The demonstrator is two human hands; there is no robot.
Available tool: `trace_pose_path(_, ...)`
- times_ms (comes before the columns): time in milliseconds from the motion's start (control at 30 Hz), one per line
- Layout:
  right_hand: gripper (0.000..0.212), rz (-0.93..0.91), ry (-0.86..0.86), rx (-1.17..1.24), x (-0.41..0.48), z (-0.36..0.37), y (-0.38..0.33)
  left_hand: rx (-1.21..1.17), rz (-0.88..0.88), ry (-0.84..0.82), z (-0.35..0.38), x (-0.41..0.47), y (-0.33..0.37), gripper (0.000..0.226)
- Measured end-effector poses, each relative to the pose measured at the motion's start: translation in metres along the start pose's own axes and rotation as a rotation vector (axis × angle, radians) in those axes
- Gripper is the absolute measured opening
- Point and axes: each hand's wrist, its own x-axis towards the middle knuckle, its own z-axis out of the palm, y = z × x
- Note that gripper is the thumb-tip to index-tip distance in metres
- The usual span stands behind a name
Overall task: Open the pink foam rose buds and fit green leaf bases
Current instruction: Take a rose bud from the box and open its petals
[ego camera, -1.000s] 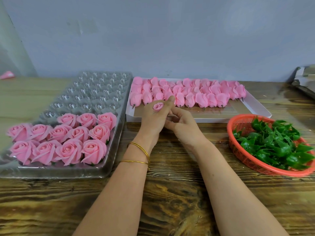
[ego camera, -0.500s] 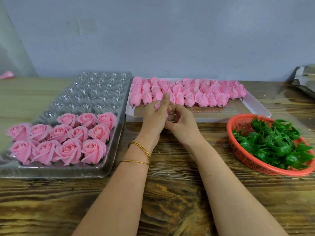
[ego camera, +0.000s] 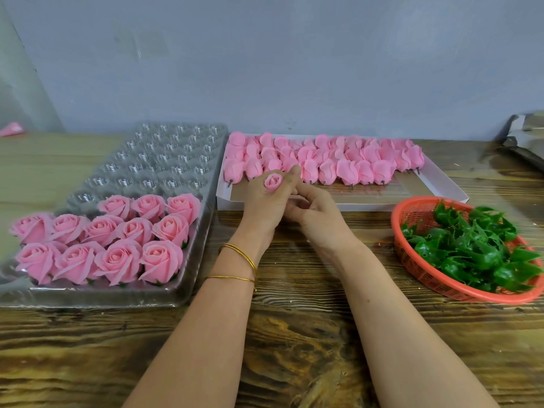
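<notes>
Left hand (ego camera: 265, 201) grips a closed pink bud (ego camera: 273, 181) over the white tray (ego camera: 368, 207), right hand (ego camera: 318, 213) curled alongside, its hold hidden; opening looks underway, then a reach for green leaf bases (ego camera: 471, 245).

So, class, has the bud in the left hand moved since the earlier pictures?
No: the bud stays in the left hand, over the white tray's front left corner.

One view only, head-worn wide-angle. Looks forward and down over the wooden table (ego camera: 294, 348) toward its far edge and the grey wall (ego camera: 294, 69). Close: forearms enter at the bottom, left hand (ego camera: 263, 204), right hand (ego camera: 319, 216) and rose bud (ego camera: 273, 181) mid-frame.
</notes>
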Motion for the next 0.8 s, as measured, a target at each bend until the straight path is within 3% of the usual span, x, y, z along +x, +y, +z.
trace_pose_path(233, 0.04, -0.007, 0.056, -0.034, 0.0016, 0.002, -0.0012, 0.011, -0.019, 0.065, 0.0046, 0.0014, -0.0032, 0.045)
trace_pose_path(467, 0.029, -0.023, 0.104, -0.059, 0.0032, 0.0017, 0.0012, -0.016, -0.01, 0.026, 0.0044, 0.0005, -0.0036, 0.03)
trace_pose_path(600, 0.037, -0.023, 0.107, -0.052, 0.0024, 0.0009, 0.0002, -0.043, -0.001, 0.004, 0.0038, 0.0009, -0.0056, 0.022)
trace_pose_path(800, 0.03, -0.048, 0.119, -0.066, 0.0022, -0.0006, -0.0004, -0.062, -0.002, 0.025, 0.0039, 0.0036, -0.0078, 0.019)
